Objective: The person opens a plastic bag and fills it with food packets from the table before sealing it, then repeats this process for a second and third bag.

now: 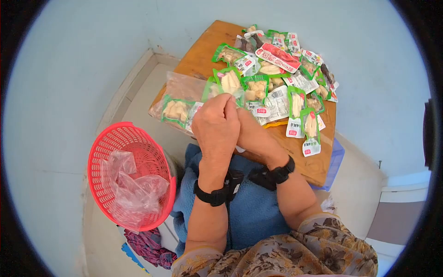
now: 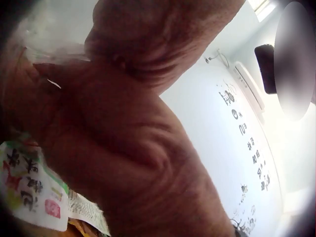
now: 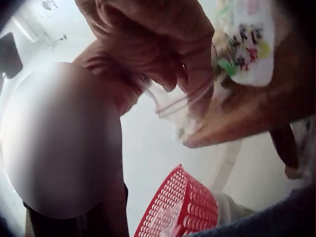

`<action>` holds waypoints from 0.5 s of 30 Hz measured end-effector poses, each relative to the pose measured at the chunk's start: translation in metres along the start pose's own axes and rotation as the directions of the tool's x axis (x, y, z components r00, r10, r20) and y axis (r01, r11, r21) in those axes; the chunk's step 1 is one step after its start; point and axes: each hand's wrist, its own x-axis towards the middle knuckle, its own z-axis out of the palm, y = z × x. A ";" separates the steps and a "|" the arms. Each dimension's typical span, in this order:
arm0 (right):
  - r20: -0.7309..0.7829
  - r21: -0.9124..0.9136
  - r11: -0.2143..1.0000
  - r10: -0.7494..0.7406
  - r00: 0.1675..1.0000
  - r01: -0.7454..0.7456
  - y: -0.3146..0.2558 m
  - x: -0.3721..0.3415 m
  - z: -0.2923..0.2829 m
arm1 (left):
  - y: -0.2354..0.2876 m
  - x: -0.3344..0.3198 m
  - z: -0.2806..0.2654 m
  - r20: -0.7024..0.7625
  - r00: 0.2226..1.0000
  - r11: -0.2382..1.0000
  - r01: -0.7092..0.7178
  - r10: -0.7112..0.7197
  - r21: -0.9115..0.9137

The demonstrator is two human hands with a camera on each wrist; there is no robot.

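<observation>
My left hand (image 1: 216,121), fingers curled, grips the top edge of a clear zip bag (image 1: 184,85) over the near left side of the table. Through the bag's plastic shows a green-edged packet (image 1: 175,111) of pale food pieces. My right hand (image 1: 251,134) comes in from the right and meets the left one at the same edge, its fingertips mostly hidden behind it. In the right wrist view, fingers pinch the clear bag (image 3: 173,106) along its zip lines. The left wrist view shows both hands pressed close together, with a white printed packet (image 2: 34,187) below.
Several vacuum-sealed food packets (image 1: 256,87) and a red-and-white packet (image 1: 278,57) cover the wooden table (image 1: 198,51). At the left stands a red basket (image 1: 99,152) holding crumpled clear bags (image 1: 138,189). A blue-purple crate (image 1: 336,159) is under the table's right side.
</observation>
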 end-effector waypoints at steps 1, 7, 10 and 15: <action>-0.001 0.004 1.000 0.004 1.000 -0.004 -0.006 -0.003 -0.007 | 0.000 0.001 -0.002 -0.006 1.000 1.000 0.017 -0.016 0.010; -0.505 -0.470 0.847 -0.028 0.863 -0.248 -0.006 -0.016 -0.060 | 0.006 0.003 -0.010 0.019 0.996 0.995 0.090 -0.091 0.051; -0.517 -0.613 0.660 0.081 0.852 -0.435 0.009 -0.016 -0.061 | 0.002 0.003 -0.008 -0.005 0.997 0.994 0.071 -0.071 0.087; -0.476 -0.554 0.764 0.036 0.879 -0.331 0.029 -0.012 -0.059 | -0.002 0.002 -0.004 -0.069 0.998 0.994 0.003 0.005 0.111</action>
